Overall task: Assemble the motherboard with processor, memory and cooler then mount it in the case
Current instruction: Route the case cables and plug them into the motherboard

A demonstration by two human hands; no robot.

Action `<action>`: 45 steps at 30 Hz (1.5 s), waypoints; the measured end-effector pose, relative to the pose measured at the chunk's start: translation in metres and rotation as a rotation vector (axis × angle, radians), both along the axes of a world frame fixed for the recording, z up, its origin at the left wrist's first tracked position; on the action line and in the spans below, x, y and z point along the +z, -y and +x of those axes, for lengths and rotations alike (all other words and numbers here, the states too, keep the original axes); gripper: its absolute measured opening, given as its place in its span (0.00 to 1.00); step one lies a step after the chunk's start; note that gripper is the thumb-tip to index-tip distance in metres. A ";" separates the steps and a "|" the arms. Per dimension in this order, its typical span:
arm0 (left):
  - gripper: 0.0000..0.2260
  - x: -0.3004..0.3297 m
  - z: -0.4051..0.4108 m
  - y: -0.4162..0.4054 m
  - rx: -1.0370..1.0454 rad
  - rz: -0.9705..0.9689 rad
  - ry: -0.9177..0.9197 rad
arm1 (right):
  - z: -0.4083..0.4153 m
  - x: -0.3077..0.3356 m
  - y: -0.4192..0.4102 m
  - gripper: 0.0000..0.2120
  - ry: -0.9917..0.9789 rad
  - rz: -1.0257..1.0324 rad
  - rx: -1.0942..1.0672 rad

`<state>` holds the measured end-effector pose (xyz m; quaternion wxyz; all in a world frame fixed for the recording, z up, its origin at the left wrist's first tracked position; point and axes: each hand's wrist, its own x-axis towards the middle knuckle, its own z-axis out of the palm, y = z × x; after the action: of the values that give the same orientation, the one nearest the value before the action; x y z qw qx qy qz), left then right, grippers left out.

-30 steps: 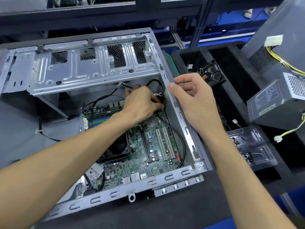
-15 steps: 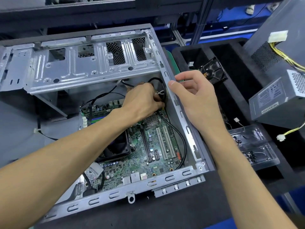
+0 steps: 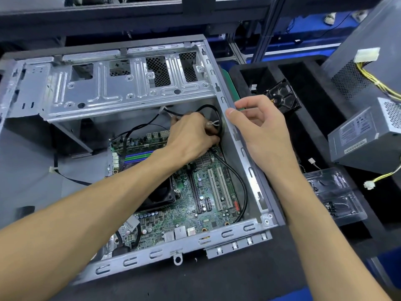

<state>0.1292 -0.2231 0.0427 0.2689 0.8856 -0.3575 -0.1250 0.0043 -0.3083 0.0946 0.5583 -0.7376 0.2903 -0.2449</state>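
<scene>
A: What takes up most of the view?

B: The open grey sheet-metal computer case (image 3: 251,170), lying on its side on the dark desk (image 3: 195,279). A silver perforated drive cage (image 3: 130,83) spans its far end.

A: And the task's board?

B: The green motherboard (image 3: 201,205) lies flat inside the case, on its floor. A black square cooler fan (image 3: 160,194) sits on it, partly hidden by the left forearm, and two white expansion slots (image 3: 219,187) run beside the right wall.

A: What lies beyond the case?

B: On the right, a black foam tray (image 3: 314,127) with deep compartments. A grey boxed power supply (image 3: 364,137) with yellow wires leans at its far side, a black hard drive (image 3: 284,98) sits tilted in one compartment, and a clear plastic blister tray (image 3: 334,196) rests nearer the person.

A: The hands?

B: The right hand (image 3: 260,131) rests on the case's right wall; the thumb presses the rim, the fingers are loosely curled on the outer side, so the grip clasps the case's edge. The left hand (image 3: 191,135) reaches deep into the case, its grip clenched around a looped black cable (image 3: 238,177) bound with a white tie (image 3: 211,124).
</scene>
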 end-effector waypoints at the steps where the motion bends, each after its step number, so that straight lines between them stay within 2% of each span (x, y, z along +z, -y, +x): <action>1: 0.05 -0.001 0.001 0.001 0.008 0.006 0.022 | 0.000 0.000 0.001 0.07 0.000 0.002 0.000; 5: 0.12 -0.002 0.003 0.004 0.016 0.100 0.067 | -0.001 0.000 0.001 0.06 -0.005 0.003 0.008; 10: 0.11 -0.003 0.002 0.004 0.026 0.170 0.068 | -0.001 -0.001 0.002 0.06 -0.012 0.003 0.019; 16: 0.15 -0.006 0.002 0.005 0.017 0.195 0.126 | 0.000 -0.003 0.003 0.06 -0.016 0.006 0.014; 21: 0.10 -0.001 0.003 0.001 -0.006 0.141 0.090 | -0.001 0.000 0.002 0.06 -0.032 0.001 0.017; 24: 0.08 0.012 0.008 -0.004 -0.088 0.176 0.052 | -0.001 0.001 0.002 0.06 -0.032 0.000 0.009; 27: 0.10 0.031 0.016 -0.016 -0.149 0.218 0.012 | -0.001 0.000 0.002 0.06 -0.037 -0.010 0.004; 30: 0.13 0.046 0.012 -0.033 -0.242 0.268 0.137 | -0.001 0.000 0.002 0.06 -0.039 -0.012 -0.002; 33: 0.16 0.056 -0.013 -0.048 -0.510 0.244 0.216 | -0.001 0.000 0.001 0.06 -0.030 -0.001 -0.009; 36: 0.20 0.055 -0.029 -0.058 -0.650 0.237 0.158 | -0.001 0.002 0.000 0.06 -0.042 -0.014 -0.008; 39: 0.14 0.056 -0.020 -0.069 -0.613 0.221 0.117 | -0.003 0.003 0.000 0.06 -0.053 -0.024 -0.004; 43: 0.20 0.051 -0.004 -0.067 -0.391 0.133 0.038 | -0.003 0.004 -0.002 0.07 -0.054 -0.029 -0.015; 45: 0.19 0.046 -0.003 -0.058 -0.349 0.109 -0.047 | -0.003 0.004 -0.002 0.07 -0.053 -0.030 -0.018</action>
<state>0.1261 -0.1650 0.0884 0.2030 0.8202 -0.4920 -0.2095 0.0016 -0.3060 0.0989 0.5371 -0.7496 0.3078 -0.2345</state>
